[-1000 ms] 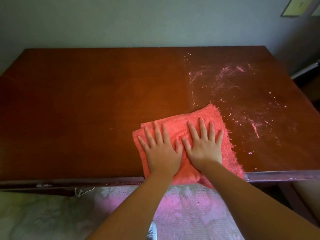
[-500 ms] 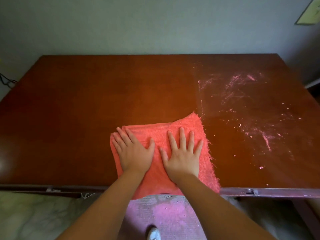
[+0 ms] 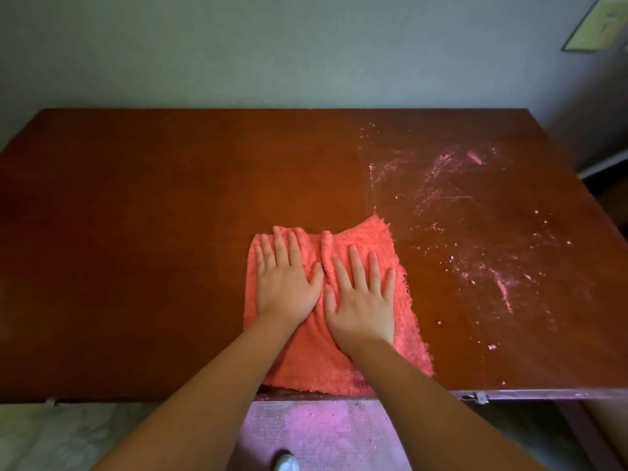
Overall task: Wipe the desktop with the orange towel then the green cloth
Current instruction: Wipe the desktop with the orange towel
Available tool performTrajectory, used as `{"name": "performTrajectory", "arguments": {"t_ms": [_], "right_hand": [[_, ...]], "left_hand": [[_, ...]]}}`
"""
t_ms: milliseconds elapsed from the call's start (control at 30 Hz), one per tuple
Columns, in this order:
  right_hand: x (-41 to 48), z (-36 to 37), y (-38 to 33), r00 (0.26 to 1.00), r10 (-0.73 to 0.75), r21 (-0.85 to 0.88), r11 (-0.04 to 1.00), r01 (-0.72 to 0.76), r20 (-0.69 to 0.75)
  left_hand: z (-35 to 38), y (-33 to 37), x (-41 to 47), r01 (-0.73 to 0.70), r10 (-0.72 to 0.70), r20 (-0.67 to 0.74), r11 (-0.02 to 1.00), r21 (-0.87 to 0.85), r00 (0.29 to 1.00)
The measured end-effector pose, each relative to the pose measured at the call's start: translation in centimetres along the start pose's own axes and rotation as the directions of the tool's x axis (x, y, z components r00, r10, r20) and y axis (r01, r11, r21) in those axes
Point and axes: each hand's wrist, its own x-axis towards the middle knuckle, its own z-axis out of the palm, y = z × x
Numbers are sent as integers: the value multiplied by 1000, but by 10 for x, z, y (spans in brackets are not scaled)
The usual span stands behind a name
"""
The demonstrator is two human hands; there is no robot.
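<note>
Orange towel (image 3: 316, 355) lies on the desktop (image 3: 136, 232), lower ctr of frame. Its bottom hem sits at the desk's near edge & hangs slightly over it. Right side of the towel is frayed/fuzzy, and its top right corner pokes up toward frame ctr.

Both hands are on it, palms down. Left hand (image 3: 287, 283): fingers straight, a bit spread, pressed flat on the towel's upper left part w/ fingertips at approx the top hem; grips nothing. Right hand (image 3: 360, 300): same, fingers straight & fanned, flat on the towel just right of the left hand, little finger near the frayed edge; grips nothing either. Thumbs nearly meet, & btwn the hands the fabric is bunched into a narrow ridge running up to the top hem. Bare forearms come in from the bottom of frame.

Desktop is dark red-brown wood & fills mid frame. On its right half, pale pinkish powder (image 3: 475, 232) is smeared & speckled from just right of the towel up toward the far edge, in streaks w/ loose crumbs. Left half shows glossy wood.

Bottom ctr, below the desk edge: a pinkish mat (image 3: 323, 433) on the floor & the tip of a pale shoe (image 3: 287, 465). There is a small metal fitting (image 3: 481, 397) on the desk's front edge, lower right. Grey wall behind, w/ a yellowish plate (image 3: 601, 25) in the top right corner.
</note>
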Motion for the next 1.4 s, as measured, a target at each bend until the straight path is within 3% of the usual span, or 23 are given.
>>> {"name": "performTrajectory", "arguments": {"t_ms": [233, 333, 567, 767, 1400], "right_hand": [[-38, -8, 58, 991, 129, 5, 992, -129, -44], [-38, -11, 69, 985, 152, 34, 988, -150, -76], [3, -18, 76, 986, 161, 6, 987, -160, -43], [54, -22, 80, 985, 169, -12, 985, -169, -32], [190, -38, 79, 978, 205, -32, 978, -206, -35]], "left_hand": [[10, 53, -37, -26, 27, 12, 997, -68, 1000], [18, 63, -39, 3, -6, -55, 999, -44, 998], [16, 74, -2, 161, -163, -27, 984, -73, 986], [13, 84, 46, 215, -218, -33, 974, -74, 975], [1, 109, 188, 93, -95, -17, 993, -68, 995]]}}
